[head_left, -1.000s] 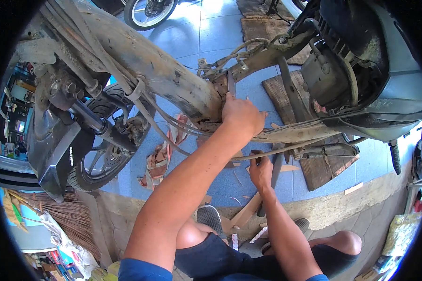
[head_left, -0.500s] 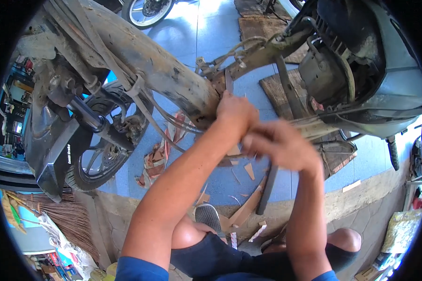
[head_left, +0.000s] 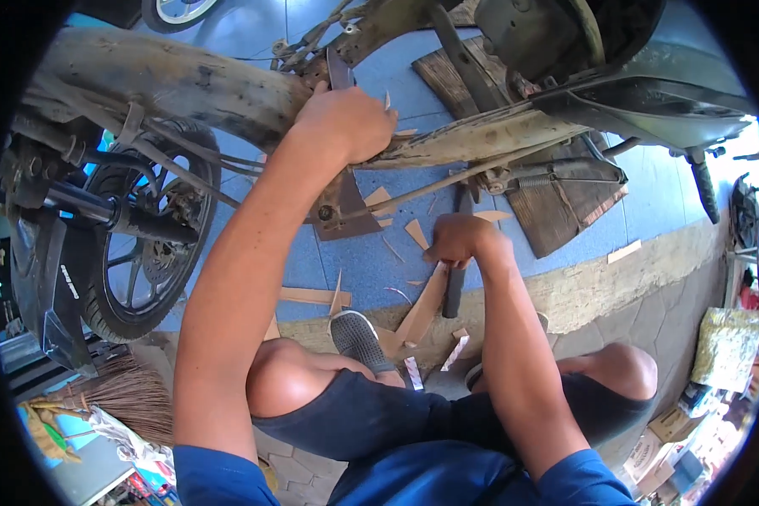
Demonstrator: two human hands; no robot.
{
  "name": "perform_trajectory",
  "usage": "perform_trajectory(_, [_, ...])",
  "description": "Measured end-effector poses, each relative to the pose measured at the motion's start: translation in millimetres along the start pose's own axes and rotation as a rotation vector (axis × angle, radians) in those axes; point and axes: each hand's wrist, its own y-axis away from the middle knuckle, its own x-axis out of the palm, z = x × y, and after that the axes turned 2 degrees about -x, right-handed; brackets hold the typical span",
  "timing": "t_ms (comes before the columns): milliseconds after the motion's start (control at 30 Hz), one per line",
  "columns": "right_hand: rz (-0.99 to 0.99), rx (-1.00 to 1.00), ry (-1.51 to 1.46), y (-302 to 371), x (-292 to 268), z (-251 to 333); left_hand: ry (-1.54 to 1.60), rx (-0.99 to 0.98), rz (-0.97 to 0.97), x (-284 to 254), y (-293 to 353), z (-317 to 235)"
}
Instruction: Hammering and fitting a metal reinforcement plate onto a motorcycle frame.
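I crouch beside a stripped, mud-caked motorcycle frame (head_left: 185, 84). My left hand (head_left: 346, 122) is raised against the frame's underside, closed around a flat metal bar (head_left: 339, 69) that sticks up past my knuckles. My right hand (head_left: 460, 240) is lower, above the blue floor, gripping a dark-handled tool (head_left: 454, 291) whose handle points down toward me; its head is hidden behind the hand. A thin rod with a spring (head_left: 514, 179) runs just above my right hand. Wood splinters (head_left: 415, 232) lie on the floor between my hands.
The front wheel (head_left: 143, 253) stands at left, with a broom (head_left: 126, 392) below it. Wooden boards (head_left: 557, 211) lie under the engine and stand at right. A longer wood strip (head_left: 316, 296) and my shoe (head_left: 358, 337) are near my knees. A kerb edge (head_left: 616, 287) crosses right.
My right hand rose from the floor up beside my left hand, then came down again with the dark-handled tool. The left hand stayed on the frame; the view shifted closer.
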Motion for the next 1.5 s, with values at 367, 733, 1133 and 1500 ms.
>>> perform_trajectory(367, [-0.667, -0.223, -0.729, -58, 23, -24, 0.127, -0.083, -0.001, -2, 5, 5])
perform_trajectory(733, [-0.300, -0.725, -1.699, -91, 2, 30, 0.140, -0.079, -0.034, 7, 14, 6])
perform_trajectory(1133, [0.153, -1.188, -1.745, -128, -41, 48, 0.220, -0.021, -0.310, 21, 33, 5])
perform_trajectory(1500, [0.350, -1.231, -1.565, -132, -70, 27, 1.437, -0.493, -1.116, 145, 207, 6])
